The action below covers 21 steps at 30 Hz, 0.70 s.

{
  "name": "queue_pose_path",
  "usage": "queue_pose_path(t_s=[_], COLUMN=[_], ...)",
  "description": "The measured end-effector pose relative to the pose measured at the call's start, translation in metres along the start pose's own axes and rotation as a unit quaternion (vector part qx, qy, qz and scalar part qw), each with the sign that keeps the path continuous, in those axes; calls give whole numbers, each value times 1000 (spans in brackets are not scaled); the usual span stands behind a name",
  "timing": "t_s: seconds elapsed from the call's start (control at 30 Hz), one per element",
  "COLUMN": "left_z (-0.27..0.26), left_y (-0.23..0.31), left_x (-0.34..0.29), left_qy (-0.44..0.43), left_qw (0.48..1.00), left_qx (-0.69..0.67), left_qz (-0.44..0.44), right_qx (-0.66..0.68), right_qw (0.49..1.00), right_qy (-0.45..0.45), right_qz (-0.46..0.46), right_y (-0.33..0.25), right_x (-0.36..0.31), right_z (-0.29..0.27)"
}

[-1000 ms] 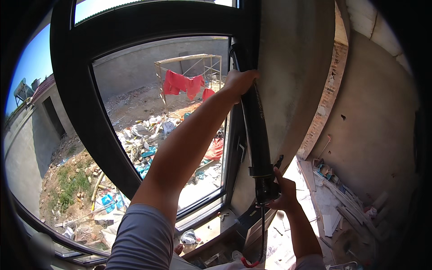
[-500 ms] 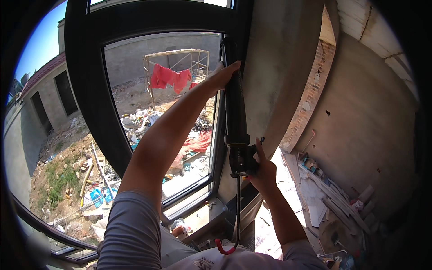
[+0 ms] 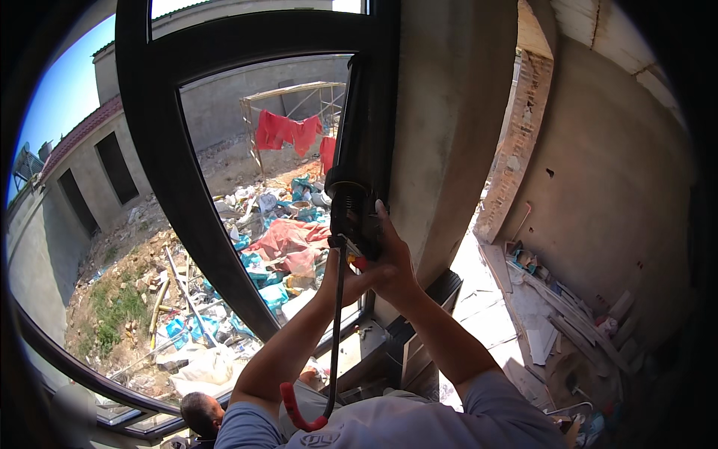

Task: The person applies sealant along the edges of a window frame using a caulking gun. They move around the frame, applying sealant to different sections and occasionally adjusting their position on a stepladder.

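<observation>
A black caulking gun (image 3: 350, 213) stands nearly upright in front of me, its barrel pointing up along the dark window frame (image 3: 378, 97). From its back end a long rod (image 3: 336, 322) runs down toward my chest and ends in a red hook (image 3: 290, 408). My right hand (image 3: 395, 266) is closed round the handle, thumb raised along the gun's body. Just beside it, my left hand (image 3: 338, 278) is closed at the gun's lower end, its fingers partly hidden. The nozzle cannot be made out against the dark frame.
A bare plaster wall edge (image 3: 449, 135) stands right of the frame. Boards and debris (image 3: 553, 329) lie on the floor at right. Through the glass are rubble, bags and red cloth (image 3: 288, 131) on a rack. Another person's head (image 3: 200, 415) shows at lower left.
My left hand has come down from the upper barrel to the gun's lower end, beside my right hand. The gun and right hand have shifted up and left.
</observation>
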<state>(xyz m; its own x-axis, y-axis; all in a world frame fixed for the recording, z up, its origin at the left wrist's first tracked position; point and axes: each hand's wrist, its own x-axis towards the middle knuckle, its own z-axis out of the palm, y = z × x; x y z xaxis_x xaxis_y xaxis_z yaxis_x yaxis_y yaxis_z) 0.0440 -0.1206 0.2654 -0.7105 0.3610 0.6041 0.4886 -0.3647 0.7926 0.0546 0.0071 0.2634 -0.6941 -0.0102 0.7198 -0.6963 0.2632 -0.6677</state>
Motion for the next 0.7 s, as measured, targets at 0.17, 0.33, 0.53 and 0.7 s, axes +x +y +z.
queue_pose_path(t_s=[0.17,0.33,0.53,0.7], left_z=[19,-16,-45,-59], left_y=[19,36,61,57], left_x=[14,9,22,25], left_qy=[119,165,140,124], left_qw=[989,983,978,974], left_qx=[37,-64,-75,-97], left_qz=[76,38,138,160], right_qx=[13,25,182,437], right_qw=[998,918,965,879], right_qy=[-55,-383,-100,-59], right_qz=[-40,98,160,184], right_y=[-6,-55,-2,53], right_x=[13,61,220,333], right_z=[0,-46,-45,4])
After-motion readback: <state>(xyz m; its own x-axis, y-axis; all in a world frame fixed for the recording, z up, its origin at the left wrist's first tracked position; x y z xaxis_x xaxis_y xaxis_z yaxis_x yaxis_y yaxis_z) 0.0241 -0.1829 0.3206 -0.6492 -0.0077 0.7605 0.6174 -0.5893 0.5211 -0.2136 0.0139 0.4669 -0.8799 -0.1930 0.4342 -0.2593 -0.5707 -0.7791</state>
